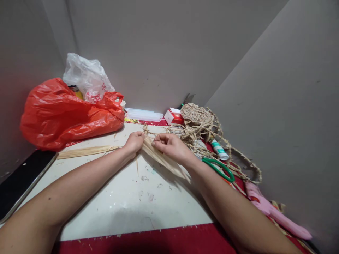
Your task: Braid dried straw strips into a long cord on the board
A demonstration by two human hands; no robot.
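My left hand (134, 144) is closed, its fingers pinching the upper end of a dry, straw-coloured husk strip (161, 158). My right hand (169, 146) is bent over the same strip, thumb and fingers pressed together at its upper part. The strip slants down to the right, beneath my right wrist. Just beyond my left fingertips is the knotted end of a twisted straw cord (146, 129), which runs right toward a tangle. Behind my left wrist, more flat dry strips (82, 152) lie on the white board (127, 201).
A red plastic bag (71, 113) and a phone (23, 183) are on the left. Translucent glue sticks (144, 114) and a red-white box (173, 116) lie at the back. Coiled braided rope (196, 113), green-handled scissors (218, 169) and a pink glue gun (275, 211) line the right.
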